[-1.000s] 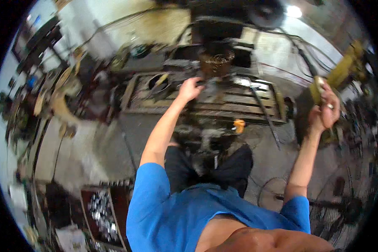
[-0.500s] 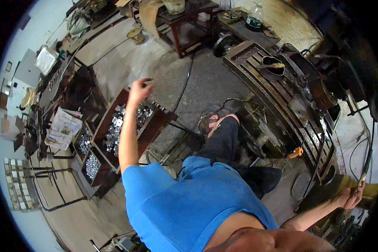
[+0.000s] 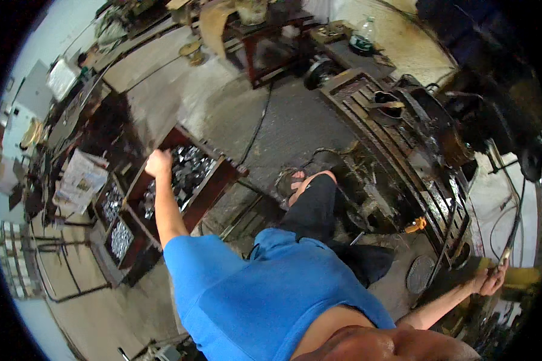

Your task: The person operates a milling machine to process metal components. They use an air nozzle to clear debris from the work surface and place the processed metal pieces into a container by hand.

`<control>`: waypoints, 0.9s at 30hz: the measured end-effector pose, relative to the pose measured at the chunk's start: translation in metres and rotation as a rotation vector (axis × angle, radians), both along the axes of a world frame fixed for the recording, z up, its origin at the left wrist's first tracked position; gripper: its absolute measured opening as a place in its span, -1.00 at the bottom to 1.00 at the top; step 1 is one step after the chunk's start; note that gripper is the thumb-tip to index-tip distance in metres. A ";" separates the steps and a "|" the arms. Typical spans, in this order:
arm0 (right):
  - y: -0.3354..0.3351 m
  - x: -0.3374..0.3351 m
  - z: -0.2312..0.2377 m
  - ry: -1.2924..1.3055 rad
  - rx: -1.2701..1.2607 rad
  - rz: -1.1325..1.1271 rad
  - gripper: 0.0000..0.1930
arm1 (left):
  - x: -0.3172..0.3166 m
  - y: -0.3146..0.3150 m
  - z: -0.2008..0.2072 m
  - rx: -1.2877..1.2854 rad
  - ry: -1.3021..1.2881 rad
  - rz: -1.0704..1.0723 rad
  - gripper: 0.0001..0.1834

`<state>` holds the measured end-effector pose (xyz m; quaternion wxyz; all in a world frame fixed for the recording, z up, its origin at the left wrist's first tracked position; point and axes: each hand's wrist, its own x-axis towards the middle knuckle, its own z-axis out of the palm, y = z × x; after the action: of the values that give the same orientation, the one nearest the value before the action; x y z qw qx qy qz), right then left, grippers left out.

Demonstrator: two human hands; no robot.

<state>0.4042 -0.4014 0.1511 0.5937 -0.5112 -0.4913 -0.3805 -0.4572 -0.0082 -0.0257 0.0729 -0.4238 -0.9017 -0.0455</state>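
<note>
One hand at the parts box, the other out at the lever

Taking the middle of the view as the dial's centre, we see the left hand [image 3: 158, 162] near 9 o'clock, over the outer edge of an open wooden box [image 3: 214, 195]. Its fingers look drawn in, narrow rather than spread; we cannot tell whether they hold anything or touch the wood. The metal pieces [image 3: 190, 171] lie loose in that box, just beside the hand; its raised walls presumably keep them together within arm's reach. Smaller bright pieces [image 3: 120, 239] fill a separate compartment towards 8 o'clock, perhaps divided off by size.

Towards 4 o'clock, the right hand [image 3: 491, 281] has its fingers curled around the pale lower end of a dark lever [image 3: 515, 231]. We judge that the long reach lets one body serve both places, box and machine.

Between 2 and 3 o'clock runs the slotted machine table [image 3: 397, 144]. A dark pot [image 3: 382, 98] sits on it near 2 o'clock, a brush-like tool [image 3: 389, 106] across its mouth, probably to stay handy.
</note>
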 end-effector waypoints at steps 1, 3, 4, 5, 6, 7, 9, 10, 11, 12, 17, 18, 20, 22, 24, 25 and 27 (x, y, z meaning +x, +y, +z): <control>-0.008 0.001 -0.009 0.067 -0.022 -0.161 -0.81 | 0.008 0.002 0.008 -0.005 -0.010 -0.005 -0.55; 0.007 -0.024 0.006 0.037 0.037 0.204 -0.84 | 0.008 0.002 0.008 -0.032 -0.042 -0.031 -0.58; 0.007 -0.021 0.002 0.135 0.066 0.171 -0.85 | 0.006 0.004 0.004 -0.020 -0.066 0.007 -0.59; 0.003 -0.019 -0.002 0.235 0.100 0.126 -0.85 | 0.013 0.004 0.010 -0.017 -0.075 0.011 -0.59; 0.014 -0.033 0.009 0.219 0.115 0.136 -0.83 | 0.005 0.002 0.001 0.009 -0.045 0.004 -0.58; 0.029 -0.051 0.021 0.202 0.128 0.144 -0.82 | 0.002 0.000 0.000 -0.018 -0.023 -0.004 -0.60; 0.026 -0.054 0.032 0.152 0.083 0.335 -0.92 | -0.007 0.002 -0.011 0.061 0.023 -0.115 -0.66; 0.032 -0.055 0.032 0.158 0.098 0.261 -0.93 | -0.007 -0.004 -0.008 0.112 -0.018 -0.101 -0.62; 0.031 -0.060 0.034 0.168 0.114 0.171 -0.94 | -0.015 0.006 -0.012 0.091 0.047 -0.135 -0.60; 0.031 -0.064 0.039 0.149 0.120 0.192 -0.95 | -0.006 0.003 -0.002 0.141 0.078 -0.181 -0.59; 0.035 -0.075 0.056 0.104 0.139 0.258 -0.99 | -0.010 0.020 0.023 0.690 -1.257 -0.299 -0.75; 0.034 -0.077 0.060 0.097 0.147 0.283 -0.97 | 0.026 0.016 0.050 0.825 -1.436 -0.359 -0.80; 0.037 -0.079 0.065 0.146 0.210 0.273 -0.96 | 0.052 0.019 0.078 0.776 -1.757 -0.479 -0.67; 0.034 -0.078 0.070 0.142 0.200 0.277 -0.96 | 0.088 0.033 0.094 0.720 -2.092 -0.623 -0.65; 0.034 -0.078 0.073 0.154 0.185 0.263 -0.90 | 0.130 0.053 0.100 0.661 -2.281 -0.787 -0.65; 0.035 -0.082 0.077 0.158 0.184 0.256 -0.91 | 0.153 0.066 0.095 0.623 -2.322 -0.922 -0.66; 0.038 -0.086 0.085 0.160 0.182 0.244 -0.91 | 0.200 0.095 0.077 0.548 -2.226 -0.917 -0.71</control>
<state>0.3181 -0.3633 0.2363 0.7165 -0.4204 -0.4646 -0.3066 -0.2572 0.0869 0.0508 -0.6705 -0.4020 -0.2013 -0.5901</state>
